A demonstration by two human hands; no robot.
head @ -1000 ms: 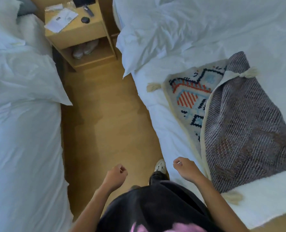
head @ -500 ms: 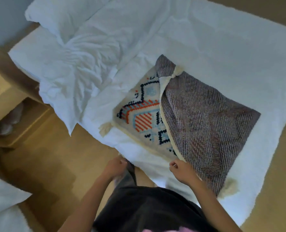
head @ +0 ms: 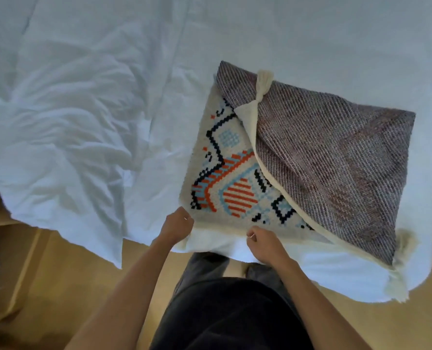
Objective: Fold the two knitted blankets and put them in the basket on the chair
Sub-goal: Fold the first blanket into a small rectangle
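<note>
View swung onto the bed (head: 83, 109), closer in. Left hand (head: 178, 224) and right hand (head: 262, 241) came up to the blanket (head: 235, 178) near edge.

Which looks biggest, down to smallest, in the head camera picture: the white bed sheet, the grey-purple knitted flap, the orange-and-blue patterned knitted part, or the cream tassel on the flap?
Largest first:
1. white bed sheet
2. grey-purple knitted flap
3. orange-and-blue patterned knitted part
4. cream tassel on the flap
</note>
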